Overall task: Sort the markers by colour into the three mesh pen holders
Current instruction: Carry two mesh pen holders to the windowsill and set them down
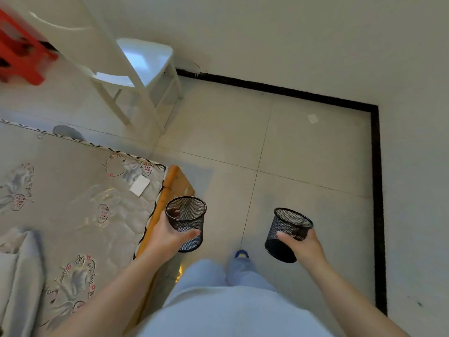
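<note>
Above the tiled floor [303, 152], beside the bed corner, the person is standing and carrying two black mesh pen holders, one per hand. The left hand [167, 235] is wrapping around the left holder [186, 221], thumb lying across the near wall and fingers curling behind it; the cup is being held nearly upright, mouth open to the camera. The right hand [301, 242] is gripping the right holder [286, 233] the same way, thumb across the front of the mesh, with the cup tipping slightly so its rim is leaning away from the body. Both cups are hanging in the air, well apart from each other and resting on nothing. Judgement: one cup per hand suits carrying them to a sorting spot, probably the quilted mattress [73, 195] on its wooden bed frame [178, 181], since no worktop is showing. The third holder and the markers are not in view; dark shapes inside the cups cannot be identified. Sorting appears not yet started. White chair [145, 59] is standing near the wall, clear of the hands.
</note>
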